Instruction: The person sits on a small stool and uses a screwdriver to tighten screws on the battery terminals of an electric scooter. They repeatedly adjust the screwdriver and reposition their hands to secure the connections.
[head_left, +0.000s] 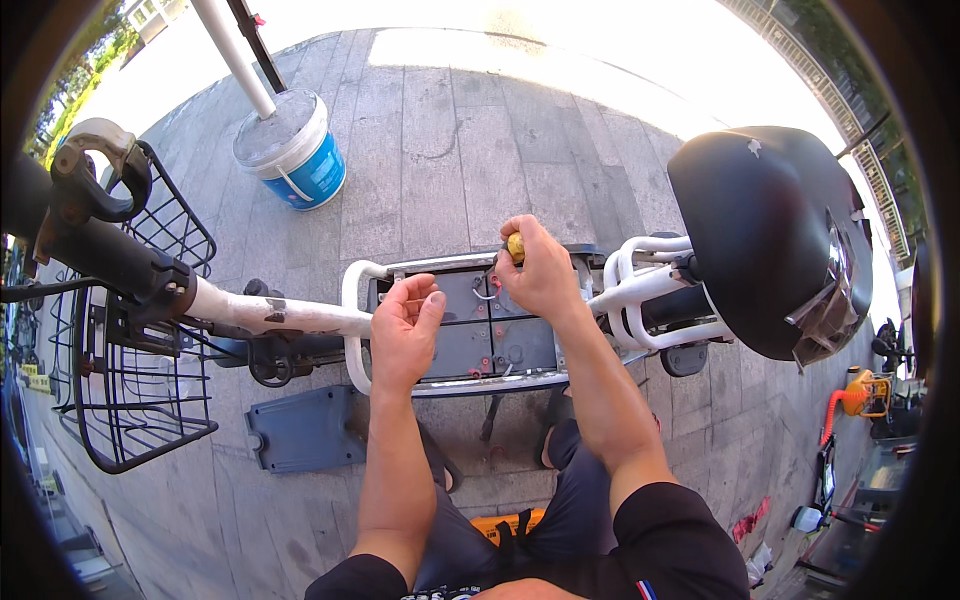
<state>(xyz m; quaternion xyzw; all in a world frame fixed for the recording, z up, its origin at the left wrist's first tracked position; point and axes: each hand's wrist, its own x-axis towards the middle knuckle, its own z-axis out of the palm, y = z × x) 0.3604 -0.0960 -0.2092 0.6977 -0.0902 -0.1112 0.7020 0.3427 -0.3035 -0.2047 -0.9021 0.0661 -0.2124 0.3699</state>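
The person stands over a white bike frame [300, 315] with its battery box [490, 335] uncovered; the grey cover [305, 428] lies on the pavement beside it. The right hand [540, 270] is closed around a yellow-handled screwdriver [515, 246], its tip down among the red and white wires [487, 292] at the top of the box. The left hand [405, 325] is cupped, fingers curled, just over the box; whether it pinches anything I cannot tell. A slip of the tip could nick a wire or bridge terminals, and a loosened screw could drop into the box
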